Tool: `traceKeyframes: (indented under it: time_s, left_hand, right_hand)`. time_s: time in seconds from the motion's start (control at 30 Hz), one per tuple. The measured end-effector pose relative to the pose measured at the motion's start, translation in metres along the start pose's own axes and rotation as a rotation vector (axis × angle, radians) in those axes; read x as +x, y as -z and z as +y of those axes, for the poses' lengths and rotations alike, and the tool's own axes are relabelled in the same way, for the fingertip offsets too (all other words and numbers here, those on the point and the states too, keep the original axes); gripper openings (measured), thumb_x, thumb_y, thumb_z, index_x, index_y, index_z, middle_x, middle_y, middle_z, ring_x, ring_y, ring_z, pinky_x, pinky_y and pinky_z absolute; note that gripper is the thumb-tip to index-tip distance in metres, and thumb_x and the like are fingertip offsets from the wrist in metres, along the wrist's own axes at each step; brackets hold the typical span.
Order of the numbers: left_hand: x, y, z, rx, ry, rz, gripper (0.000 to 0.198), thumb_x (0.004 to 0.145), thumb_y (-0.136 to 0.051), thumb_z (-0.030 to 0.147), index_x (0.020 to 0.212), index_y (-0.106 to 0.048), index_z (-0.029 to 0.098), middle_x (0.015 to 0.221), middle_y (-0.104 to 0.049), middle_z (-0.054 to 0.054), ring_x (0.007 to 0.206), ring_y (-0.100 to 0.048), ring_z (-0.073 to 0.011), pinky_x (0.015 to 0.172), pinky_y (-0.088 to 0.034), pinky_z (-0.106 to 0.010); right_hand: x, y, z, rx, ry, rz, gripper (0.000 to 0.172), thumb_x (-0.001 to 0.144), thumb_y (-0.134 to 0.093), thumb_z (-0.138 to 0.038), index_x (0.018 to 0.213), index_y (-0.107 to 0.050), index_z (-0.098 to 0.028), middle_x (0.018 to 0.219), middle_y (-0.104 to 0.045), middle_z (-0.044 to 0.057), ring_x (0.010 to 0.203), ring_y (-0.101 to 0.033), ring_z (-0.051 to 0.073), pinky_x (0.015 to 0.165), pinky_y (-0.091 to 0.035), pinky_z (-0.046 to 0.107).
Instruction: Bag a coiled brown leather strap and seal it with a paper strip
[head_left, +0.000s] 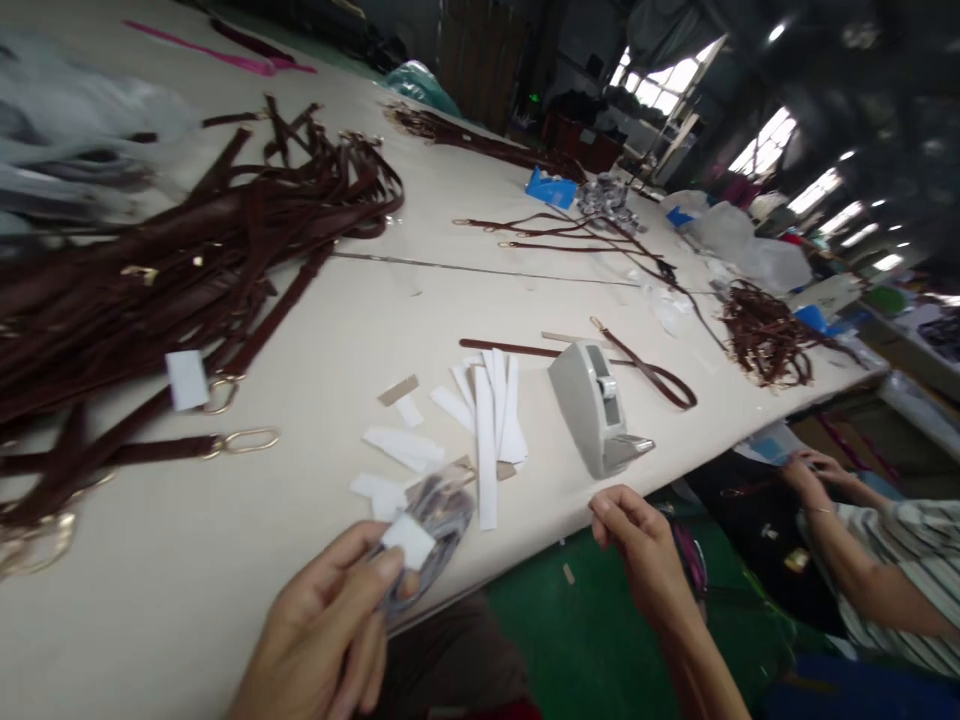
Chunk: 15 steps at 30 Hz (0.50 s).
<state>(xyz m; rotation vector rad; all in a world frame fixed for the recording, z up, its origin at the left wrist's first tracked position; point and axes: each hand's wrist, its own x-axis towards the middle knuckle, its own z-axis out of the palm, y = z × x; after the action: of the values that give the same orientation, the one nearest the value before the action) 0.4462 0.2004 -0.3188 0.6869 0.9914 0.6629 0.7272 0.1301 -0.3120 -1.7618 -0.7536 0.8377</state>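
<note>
Workshop table is buried in brown straps at 10 o'clock. From what I see, my left hand pinches a white label against a clear pouch at 6; right hand is loosely curled, empty, below the tape dispenser. Plenty of paper strips left, so I'd guess early going.

A leather-goods workshop: long worktable heaped with brown straps, tape dispenser near its edge, factory windows behind.

I stand at a long, pale cloth-covered worktable in a dim workshop. Below its edge lies a green painted floor. Bright daylight windows glare along the far right wall under a dark ceiling.
</note>
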Motion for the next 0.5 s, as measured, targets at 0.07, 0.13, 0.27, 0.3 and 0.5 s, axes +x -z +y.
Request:
traceKeyframes:
  time_s: [0.07, 0.13, 0.27, 0.3, 0.5]
  left_hand:
    - [-0.003, -0.012, 0.002, 0.011, -0.022, 0.029, 0.034, 0.084, -0.067, 0.052, 0.091, -0.055, 0.020, 0.057, -0.058, 0.007, 0.026, -0.027, 0.0002, 0.034, -0.035, -0.015]
    - [-0.003, -0.016, -0.002, 0.035, -0.040, 0.032, 0.036, 0.085, -0.066, 0.053, 0.094, -0.053, 0.020, 0.068, -0.064, 0.005, 0.024, -0.031, -0.0001, 0.033, -0.034, -0.016]
    - [-0.003, -0.010, -0.014, 0.072, -0.067, -0.006, 0.045, 0.085, -0.062, 0.062, 0.098, -0.053, 0.020, 0.062, -0.061, 0.006, 0.021, -0.033, -0.0032, 0.031, -0.037, -0.018]
    - [-0.004, -0.008, -0.017, 0.082, -0.081, -0.003, 0.046, 0.086, -0.060, 0.063, 0.100, -0.053, 0.020, 0.059, -0.060, 0.007, 0.021, -0.034, -0.0041, 0.031, -0.037, -0.018]
    - [-0.013, -0.007, -0.020, 0.195, -0.144, 0.083, 0.049, 0.089, -0.057, 0.062, 0.111, -0.057, 0.019, 0.038, -0.043, 0.011, 0.023, -0.036, -0.0079, 0.033, -0.034, -0.016]
  right_hand:
    - [-0.020, -0.023, -0.011, 0.077, 0.024, -0.200, 0.030, 0.088, -0.069, -0.043, 0.070, -0.062, -0.020, 0.059, -0.057, -0.003, 0.060, -0.049, 0.013, 0.062, -0.038, 0.026]
    - [-0.034, -0.048, -0.024, 0.169, 0.055, -0.388, 0.024, 0.091, -0.067, -0.038, 0.076, -0.064, -0.021, 0.061, -0.060, -0.003, 0.060, -0.049, 0.012, 0.061, -0.038, 0.025]
    - [-0.045, -0.089, -0.041, 0.233, 0.064, -0.591, 0.022, 0.092, -0.068, -0.037, 0.078, -0.066, -0.020, 0.061, -0.060, -0.004, 0.059, -0.049, 0.011, 0.059, -0.037, 0.023]
    - [-0.045, -0.096, -0.042, 0.220, 0.061, -0.607, 0.023, 0.091, -0.068, -0.037, 0.077, -0.066, -0.019, 0.060, -0.060, -0.004, 0.059, -0.049, 0.011, 0.059, -0.037, 0.023]
    - [-0.046, -0.115, -0.031, 0.144, 0.057, -0.586, 0.029, 0.090, -0.069, -0.042, 0.074, -0.065, -0.017, 0.059, -0.058, -0.004, 0.058, -0.047, 0.010, 0.059, -0.035, 0.023]
